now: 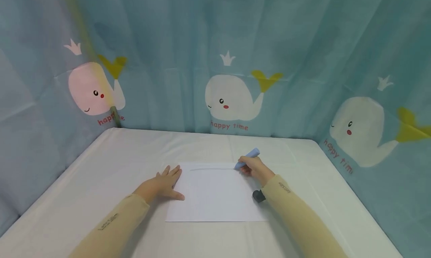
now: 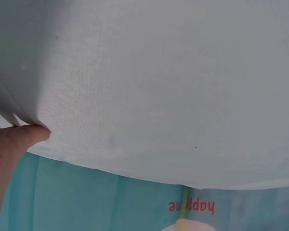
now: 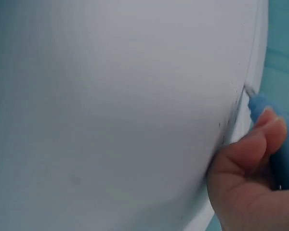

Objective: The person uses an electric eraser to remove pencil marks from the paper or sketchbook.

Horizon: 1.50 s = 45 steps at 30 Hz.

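A: What is the right hand point(image 1: 254, 167) doing?

B: Its fingers are curled round a chunky blue marker point(image 1: 247, 158), tip down at the far right corner of a flat white sheet of paper point(image 1: 215, 198), where a thin grey line point(image 1: 212, 169) ends.

A: And the left hand point(image 1: 165, 184)?

B: Flat, fingers spread and straight, pressing the sheet's left edge. The paper lies mid-table on a smooth off-white cloth point(image 1: 101, 164).

A: Behind that?

B: A soft teal curtain point(image 1: 168, 45) printed with rounded whales.
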Each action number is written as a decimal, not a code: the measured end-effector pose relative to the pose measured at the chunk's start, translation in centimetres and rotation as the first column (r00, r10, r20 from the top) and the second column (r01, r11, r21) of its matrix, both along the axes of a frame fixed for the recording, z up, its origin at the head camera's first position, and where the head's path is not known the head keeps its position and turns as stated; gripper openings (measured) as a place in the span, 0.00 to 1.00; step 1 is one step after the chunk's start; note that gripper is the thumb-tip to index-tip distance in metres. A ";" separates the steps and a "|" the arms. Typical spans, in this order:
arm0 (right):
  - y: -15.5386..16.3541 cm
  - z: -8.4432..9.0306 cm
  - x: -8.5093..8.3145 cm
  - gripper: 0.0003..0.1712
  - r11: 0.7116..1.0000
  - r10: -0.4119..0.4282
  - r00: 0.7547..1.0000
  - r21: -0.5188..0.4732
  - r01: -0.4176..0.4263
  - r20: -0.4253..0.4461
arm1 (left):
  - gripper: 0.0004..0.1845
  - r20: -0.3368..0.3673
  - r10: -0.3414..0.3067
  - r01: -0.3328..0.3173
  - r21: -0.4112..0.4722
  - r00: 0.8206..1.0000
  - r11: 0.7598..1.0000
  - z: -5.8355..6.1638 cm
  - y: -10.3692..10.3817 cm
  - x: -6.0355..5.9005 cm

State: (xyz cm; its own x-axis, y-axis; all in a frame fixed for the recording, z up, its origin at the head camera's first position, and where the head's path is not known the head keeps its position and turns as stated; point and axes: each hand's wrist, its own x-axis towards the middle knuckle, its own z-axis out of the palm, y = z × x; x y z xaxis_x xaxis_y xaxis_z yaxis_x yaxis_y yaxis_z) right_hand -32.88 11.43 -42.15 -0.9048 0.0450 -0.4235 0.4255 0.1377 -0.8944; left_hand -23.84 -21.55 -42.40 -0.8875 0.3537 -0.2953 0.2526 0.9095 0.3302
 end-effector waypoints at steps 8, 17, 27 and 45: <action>-0.3 -0.1 -0.3 0.12 1.000 -0.012 1.000 0.023 0.012 0.007 | 0.61 -0.013 0.008 -0.008 -0.002 1.000 1.000 -0.4 -0.4 0.0; 0.1 0.0 -0.3 0.14 0.999 0.005 1.000 -0.046 -0.004 0.013 | 0.61 -0.017 0.003 -0.003 -0.005 1.000 1.000 -0.5 -0.4 0.0; 0.1 -0.1 -0.4 0.13 0.996 -0.072 0.997 -0.044 0.073 0.019 | 0.61 -0.019 0.006 -0.006 0.012 1.000 1.000 -0.4 0.0 0.0; -0.2 -0.4 -0.1 0.13 0.999 -0.046 0.999 0.006 0.046 0.006 | 0.59 -0.033 -0.015 0.015 0.006 0.999 1.000 -0.2 0.1 0.0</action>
